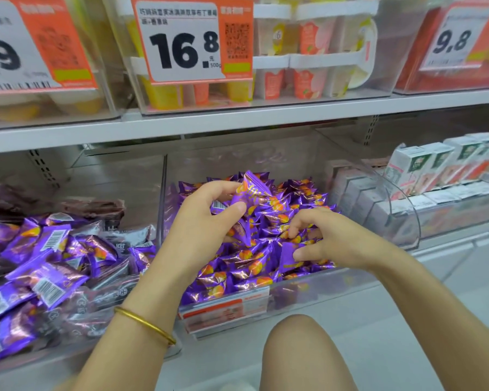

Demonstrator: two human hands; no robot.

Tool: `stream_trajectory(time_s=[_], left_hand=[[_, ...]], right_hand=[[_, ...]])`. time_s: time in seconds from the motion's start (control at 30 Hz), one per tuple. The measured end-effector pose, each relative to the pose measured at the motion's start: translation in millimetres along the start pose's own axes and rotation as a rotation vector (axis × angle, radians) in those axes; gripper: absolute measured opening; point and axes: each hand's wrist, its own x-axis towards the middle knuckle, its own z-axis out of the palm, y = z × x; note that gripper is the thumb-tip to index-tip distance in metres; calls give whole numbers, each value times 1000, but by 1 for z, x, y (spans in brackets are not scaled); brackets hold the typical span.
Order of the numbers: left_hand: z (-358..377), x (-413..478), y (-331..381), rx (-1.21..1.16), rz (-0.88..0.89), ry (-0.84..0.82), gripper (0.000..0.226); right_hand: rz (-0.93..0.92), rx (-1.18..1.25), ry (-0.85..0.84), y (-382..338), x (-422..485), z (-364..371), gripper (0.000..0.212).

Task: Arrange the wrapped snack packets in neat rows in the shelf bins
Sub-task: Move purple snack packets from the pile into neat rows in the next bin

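On my feed the left hand (206,221) pinches one shiny purple foil snack packet with orange print (253,190) between thumb and fingers. It holds the packet lifted just above the heap, toward the back wall of the clear plastic middle bin (308,292). A thin gold bangle (144,324) sits on that wrist.

The right hand (331,238) is down in the same bin near its front right corner. Its fingers curl into the heap and the thumb clamps a flat purple packet (287,253) against them, so I read it as grasping that one. The loose heap of matching purple packets (246,266) fills the bin from the front wall to about halfway back, lying at all angles rather than in rows.

The clear bin to the left (76,348) holds more purple packets jumbled with darker brown ones. In the right-hand bin, white and pink cartons (424,165) stand upright in lines. On the shelf above, a price card reading 16.8 (181,49) hangs on a box of yellow and orange cups (308,83).
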Motion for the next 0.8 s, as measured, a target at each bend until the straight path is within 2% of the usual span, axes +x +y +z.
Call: stream_trajectory(time_s=[0.23, 0.47, 0.67, 0.73, 0.8], left_hand=[[0, 0, -2, -54, -28, -22, 25], [0, 3, -7, -129, -109, -55, 23], [2, 2, -7, -124, -104, -91, 24], [3, 2, -8, -119, -91, -103, 25], [5, 1, -7, -104, -66, -114, 26]], right_hand=[[-25, -174, 12, -5, 7, 12, 30], [25, -215, 58, -1, 2, 8, 45], [14, -263, 68, -3, -3, 1, 42], [-32, -249, 159, -4, -5, -3, 35], [-108, -43, 363, -12, -8, -7, 19]])
